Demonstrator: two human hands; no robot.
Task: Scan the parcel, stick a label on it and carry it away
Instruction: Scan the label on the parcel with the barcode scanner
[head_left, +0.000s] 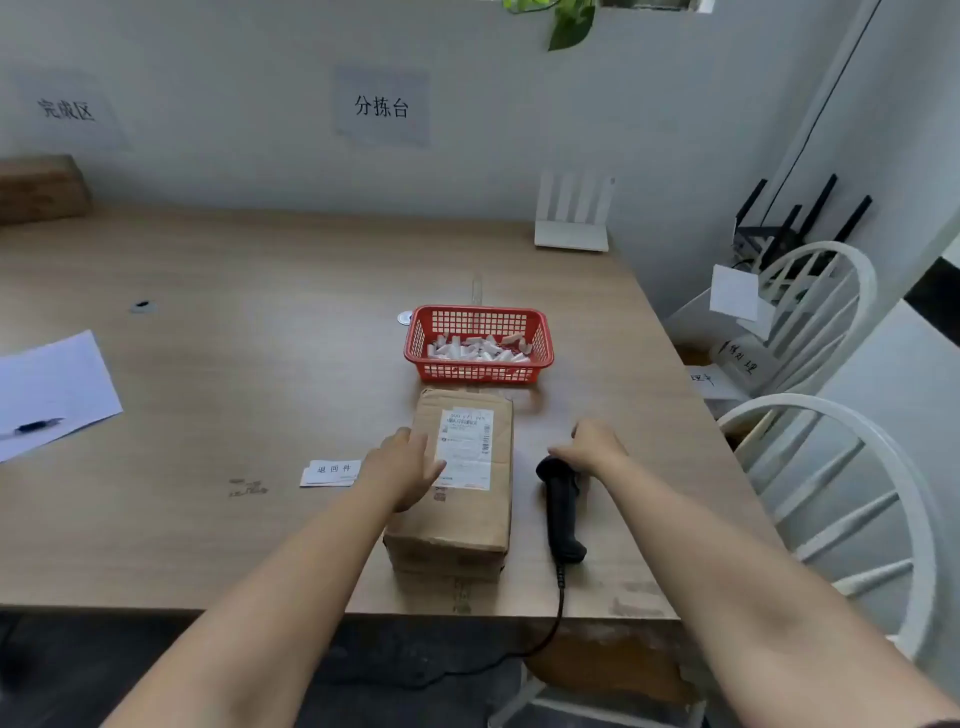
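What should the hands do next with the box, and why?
Probably close the right hand around the black scanner and lift it. That hand hovers at the scanner's head, not gripping, while the left hand rests on the parcel, whose printed label faces up, ready to scan.

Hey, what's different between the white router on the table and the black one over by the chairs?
The white router stands on the wooden table against the wall, with broad flat white antennas. The black router sits off the table to the right, behind a white chair, with thin black antennas splayed at angles, and the chair partly hides it. Both have several antennas pointing up.
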